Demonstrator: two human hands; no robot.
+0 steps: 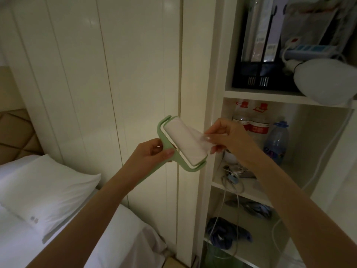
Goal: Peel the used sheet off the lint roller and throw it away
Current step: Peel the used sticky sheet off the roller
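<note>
Gripping the green lint roller (181, 144) by its handle, our left hand (152, 153) holds it before the wardrobe door (135, 74), its roll slanting from upper left to lower right. Our right hand (224, 137) pinches the used sheet (197, 136), its edge lifted off the roll.

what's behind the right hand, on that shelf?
Behind the right hand, two clear bottles with red labels and a blue-capped bottle stand in the shelf compartment. The hand covers the red-labelled bottles' lower parts, so their bases cannot be seen.
</note>
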